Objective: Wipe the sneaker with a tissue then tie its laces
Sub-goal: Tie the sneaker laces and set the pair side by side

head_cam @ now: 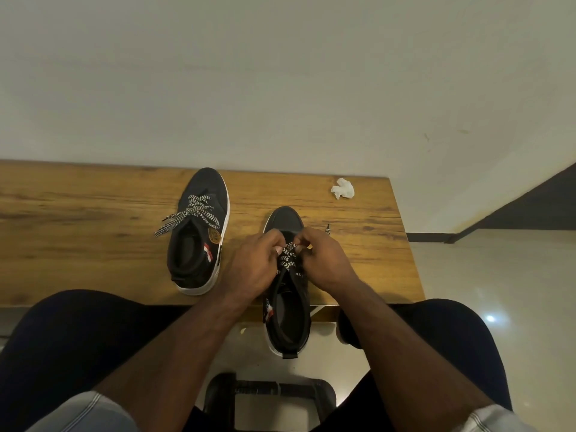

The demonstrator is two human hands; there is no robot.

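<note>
A seated person leans over a wooden surface (93,213), both bare forearms reaching forward from the bottom of the view and meeting over a dark sneaker (288,310). The left hand (254,263) and right hand (325,260) sit close together, knuckles up, fingers curled inward, each pinching the black-and-white checked laces (288,257) between them. The fingertips are tucked under the hands, so the exact state of the knot cannot be made out. The hands also cover the middle of the shoe; only its toe cap and open heel show.

This sneaker lies lengthwise away from the person, toe pointing toward the wall (280,73), heel overhanging the near edge of the surface, above the floor (498,291). One lace tip (327,227) pokes out just right of the right hand.

A second sneaker (199,232) stands to the left, well onto the surface, roughly parallel, toe also toward the wall and tilted slightly right, its laces loose and trailing to the left. A crumpled white tissue (343,188) rests near the far right corner, apart from both shoes. The person's dark-clad knees frame the bottom of the view.
</note>
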